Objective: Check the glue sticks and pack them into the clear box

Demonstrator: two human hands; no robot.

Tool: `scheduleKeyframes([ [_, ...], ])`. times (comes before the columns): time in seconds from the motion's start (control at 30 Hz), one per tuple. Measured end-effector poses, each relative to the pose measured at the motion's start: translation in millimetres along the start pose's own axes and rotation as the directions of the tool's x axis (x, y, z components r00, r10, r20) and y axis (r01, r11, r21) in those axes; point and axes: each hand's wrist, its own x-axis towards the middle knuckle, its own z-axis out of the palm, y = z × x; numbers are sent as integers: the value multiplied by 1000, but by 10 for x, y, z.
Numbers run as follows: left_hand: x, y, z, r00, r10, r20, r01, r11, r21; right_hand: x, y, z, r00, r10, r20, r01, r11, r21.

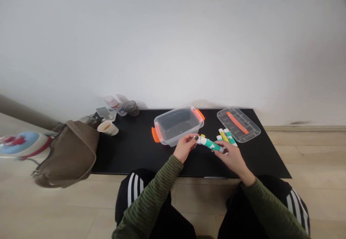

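Both my hands hold one teal-and-white glue stick [211, 144] just above the black mat [135, 149]. My left hand [185, 146] pinches its white cap end. My right hand [232, 157] grips the teal body at the other end. Behind the stick stands an open clear plastic box [178, 124] with orange latches, nothing visible inside. More sticks [226, 135], one yellow and some teal, lie on the mat just beyond my right hand.
The box's clear lid [239, 124] with an orange strip lies at the mat's back right. At the back left are a paper cup [107, 127], a dark glass [131, 107], a bottle [115, 104] and a brown bag [67, 152] on the floor.
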Motion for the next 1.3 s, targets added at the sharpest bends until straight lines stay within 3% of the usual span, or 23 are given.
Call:
scheduleKeyframes([
  [0.17,19,-46,-38,997,74,-3,-73,986,153,5,26,-4,986,-147,-73,143,988,-51],
  [0.27,10,-56,-38,997,79,0,-78,975,207,-5,23,17,984,-166,-71,163,986,-46],
  [0.67,-50,-66,-6,998,62,21,-64,991,118,-64,8,54,1000,11,-29,-9,998,66],
  [0.97,-57,-74,-50,995,12,103,-30,985,171,-69,110,116,969,173,178,-219,934,282],
  [1.1,-31,-138,-36,1000,-3,23,1,995,97,-45,85,187,927,235,292,-331,878,345],
  [1.2,-11,-225,-3,995,-42,-87,42,999,-2,-42,57,305,922,255,291,-360,841,405],
  [1.3,-16,-336,37,993,-54,-102,51,998,-36,-63,49,437,923,243,298,-363,805,469],
])
